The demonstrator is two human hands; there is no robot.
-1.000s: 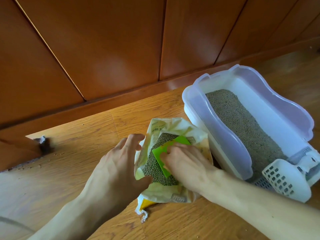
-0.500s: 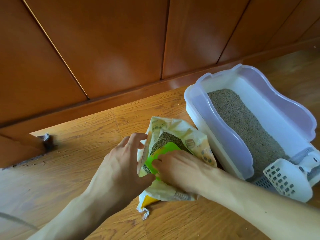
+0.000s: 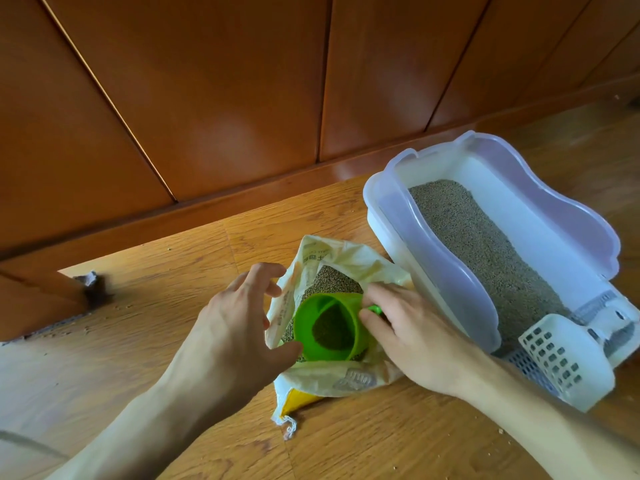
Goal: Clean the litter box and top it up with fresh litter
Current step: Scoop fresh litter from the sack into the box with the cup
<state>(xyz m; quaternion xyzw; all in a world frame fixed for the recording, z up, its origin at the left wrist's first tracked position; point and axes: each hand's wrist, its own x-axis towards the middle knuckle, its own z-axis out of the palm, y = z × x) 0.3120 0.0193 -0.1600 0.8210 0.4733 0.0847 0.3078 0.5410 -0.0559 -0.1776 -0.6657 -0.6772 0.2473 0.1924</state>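
An open pale-yellow litter bag (image 3: 349, 377) lies on the wooden floor, full of grey-green granules. My right hand (image 3: 412, 336) grips the handle of a green scoop cup (image 3: 327, 327) inside the bag's mouth; the cup lies tilted with litter in it. My left hand (image 3: 235, 327) holds the bag's left edge, thumb on the rim, fingers spread. To the right stands the white litter box (image 3: 446, 271) with a translucent rim and grey litter (image 3: 485, 251) inside.
A white slotted litter scoop (image 3: 561, 362) hangs on the box's near right corner. Wooden wall panels and a skirting board (image 3: 242, 199) run behind. Loose granules dot the floor (image 3: 145, 278). A dark clump sits at the wall's corner (image 3: 93, 285) on the left.
The green cup has turned from lying flat in the litter to showing its open mouth with litter inside. My right hand shifted right onto its handle. My left hand stays on the bag.
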